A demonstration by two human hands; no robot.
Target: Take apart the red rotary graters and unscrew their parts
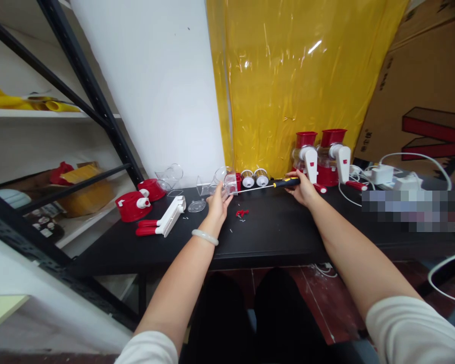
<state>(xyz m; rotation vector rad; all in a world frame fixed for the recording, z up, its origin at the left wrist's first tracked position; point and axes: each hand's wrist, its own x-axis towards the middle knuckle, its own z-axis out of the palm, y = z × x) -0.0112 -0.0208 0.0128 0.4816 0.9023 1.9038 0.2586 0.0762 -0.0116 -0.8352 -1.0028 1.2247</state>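
My left hand, fingers closed, grips a clear plastic grater housing that lies on its side above the table. A screwdriver with a black and yellow handle is held in my right hand. Its long thin shaft runs leftward, and the tip reaches the open end of the housing; the exact contact is too small to make out. Close by on the table are small red plastic parts and a few loose screws. Two grater drums rest behind the shaft.
Two assembled rotary graters stand back right, near white cables and chargers. At left are red bases, white crank handles, a clear disc and another clear housing. A black shelf frame borders the table.
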